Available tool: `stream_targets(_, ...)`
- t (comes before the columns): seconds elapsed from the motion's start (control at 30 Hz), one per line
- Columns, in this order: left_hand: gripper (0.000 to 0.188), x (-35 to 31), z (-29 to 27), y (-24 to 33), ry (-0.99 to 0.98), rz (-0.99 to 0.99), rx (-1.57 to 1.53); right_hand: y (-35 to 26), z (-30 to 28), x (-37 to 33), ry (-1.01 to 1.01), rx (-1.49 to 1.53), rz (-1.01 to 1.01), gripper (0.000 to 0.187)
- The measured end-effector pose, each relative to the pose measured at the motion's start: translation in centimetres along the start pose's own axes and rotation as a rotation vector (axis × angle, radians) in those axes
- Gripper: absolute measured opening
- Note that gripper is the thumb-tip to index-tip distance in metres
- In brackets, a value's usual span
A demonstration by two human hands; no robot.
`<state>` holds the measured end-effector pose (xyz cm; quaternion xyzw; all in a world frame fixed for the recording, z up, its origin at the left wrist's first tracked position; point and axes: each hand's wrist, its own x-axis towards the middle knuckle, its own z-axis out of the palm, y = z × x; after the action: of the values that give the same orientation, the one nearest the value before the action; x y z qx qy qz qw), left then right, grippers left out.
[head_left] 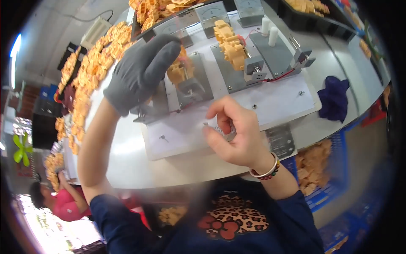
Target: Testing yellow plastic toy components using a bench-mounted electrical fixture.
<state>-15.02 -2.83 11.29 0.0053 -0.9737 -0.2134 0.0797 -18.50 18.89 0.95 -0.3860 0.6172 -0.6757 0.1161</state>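
Observation:
My left hand (141, 70), in a grey glove, reaches over the left side of the test board. Its fingers stretch to the right with a gap between them, close above a pale orange plastic part (181, 72) on a grey metal fixture (196, 91); whether they touch it I cannot tell. Nothing shows in that hand. My bare right hand (237, 131) hovers over the white board's (287, 103) front area, fingers curled and thumb apart, holding nothing. Another fixture (228, 80) to the right carries a similar orange part (231, 46).
Behind the fixtures stand dial meters (211, 17). Orange parts are heaped along the table's left (95, 72) and in a black tray (334, 25) at back right. A dark purple cloth (334, 98) lies right. A blue basket (334, 169) stands below; a co-worker (65, 203) sits left.

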Motion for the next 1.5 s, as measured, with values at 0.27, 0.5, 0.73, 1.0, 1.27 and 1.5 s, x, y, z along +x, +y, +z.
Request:
stream_targets(0.27, 0.075, 0.0, 0.1, 1.7, -0.374, -0.165, 0.159, 0.6, -0.3, 0.0, -0.051, 0.002, -0.134, 0.015)
stream_targets(0.5, 0.090, -0.1, 1.3, 1.5, -0.374, -0.215, 0.249, 1.3, 0.6, -0.1, -0.001, 0.042, -0.178, 0.014)
stream_targets(0.73, 0.078, 0.0, 1.8, 2.3, -0.301, -0.366, -0.042, 1.4, 0.9, -0.1, 0.001, 0.005, -0.217, 0.014)
stream_targets(1.0, 0.079, 0.1, 1.3, 1.8, -0.295, -0.222, 0.151, 1.3, 0.7, -0.2, -0.002, -0.019, -0.190, 0.012)
stream_targets(1.27, 0.082, -0.1, 1.6, 3.0, -0.285, -0.291, 0.129, 1.3, 0.7, -0.1, 0.000, -0.025, -0.186, 0.012)
stream_targets(1.5, 0.094, 0.2, 1.2, 5.3, -0.301, -0.392, 0.335, 1.4, 0.6, -0.2, 0.003, -0.018, -0.193, 0.013)
